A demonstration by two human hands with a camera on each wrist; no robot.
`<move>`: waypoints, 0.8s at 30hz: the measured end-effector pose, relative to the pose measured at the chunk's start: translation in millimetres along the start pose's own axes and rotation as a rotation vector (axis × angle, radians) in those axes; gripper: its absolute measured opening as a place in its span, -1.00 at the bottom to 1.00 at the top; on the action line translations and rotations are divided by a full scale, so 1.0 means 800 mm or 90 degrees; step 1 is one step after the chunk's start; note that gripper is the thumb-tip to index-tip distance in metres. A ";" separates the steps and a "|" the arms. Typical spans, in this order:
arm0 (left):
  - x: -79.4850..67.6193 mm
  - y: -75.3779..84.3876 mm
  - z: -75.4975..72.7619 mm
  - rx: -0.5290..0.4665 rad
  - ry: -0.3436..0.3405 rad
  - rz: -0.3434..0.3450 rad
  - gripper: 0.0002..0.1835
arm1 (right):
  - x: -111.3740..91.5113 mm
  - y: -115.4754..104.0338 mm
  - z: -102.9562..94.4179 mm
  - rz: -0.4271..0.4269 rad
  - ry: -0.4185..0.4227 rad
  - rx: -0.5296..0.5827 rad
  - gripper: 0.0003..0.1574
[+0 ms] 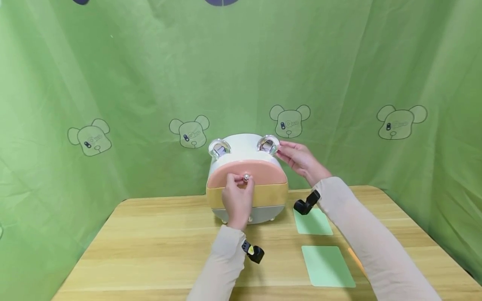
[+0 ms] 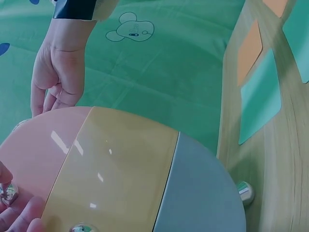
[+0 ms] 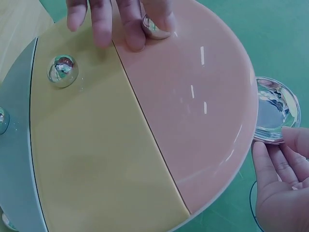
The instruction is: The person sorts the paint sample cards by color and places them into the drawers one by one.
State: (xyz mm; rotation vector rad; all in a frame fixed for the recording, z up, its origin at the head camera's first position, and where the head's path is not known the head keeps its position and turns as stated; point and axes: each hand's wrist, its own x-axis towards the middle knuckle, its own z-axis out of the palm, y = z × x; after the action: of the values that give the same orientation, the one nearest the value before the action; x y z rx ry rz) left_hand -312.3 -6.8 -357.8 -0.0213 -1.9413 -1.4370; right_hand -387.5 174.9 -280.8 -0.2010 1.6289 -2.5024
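A small drawer box (image 1: 241, 146) with a white shell stands on the table; its front has a pink top drawer (image 3: 207, 121), a yellow middle drawer (image 1: 269, 195) and a grey-blue bottom drawer (image 2: 203, 188). My left hand (image 1: 238, 202) pinches the shiny knob (image 1: 246, 177) of the pink drawer between thumb and fingers. At the box's upper right, my right hand (image 1: 301, 161) holds the rim of a silver round ear (image 3: 277, 111), thumb in front and fingers behind. All the drawers look closed. A matching silver ear (image 1: 219, 148) sits at the upper left.
Two light green square cards (image 1: 314, 221) (image 1: 327, 266) lie on the wooden table (image 1: 158, 246) right of the box. An orange card (image 1: 357, 261) is partly hidden under the right sleeve. Behind the table hangs a green curtain (image 1: 233, 83) with bear-head prints.
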 end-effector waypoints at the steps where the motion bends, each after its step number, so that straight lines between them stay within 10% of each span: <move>1: 0.001 0.000 0.000 -0.004 -0.004 -0.002 -0.79 | 0.000 0.000 0.000 -0.001 -0.001 0.004 -0.73; 24: 0.016 -0.009 -0.056 0.049 -0.061 0.049 -0.68 | -0.019 0.001 -0.006 0.009 0.014 -0.082 -0.51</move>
State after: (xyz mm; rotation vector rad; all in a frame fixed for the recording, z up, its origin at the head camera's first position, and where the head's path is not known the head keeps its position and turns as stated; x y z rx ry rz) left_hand -301.1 -52.3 -350.9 -0.1312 -2.0486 -1.3321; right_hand -373.5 181.7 -283.9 -0.1767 1.7948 -2.3985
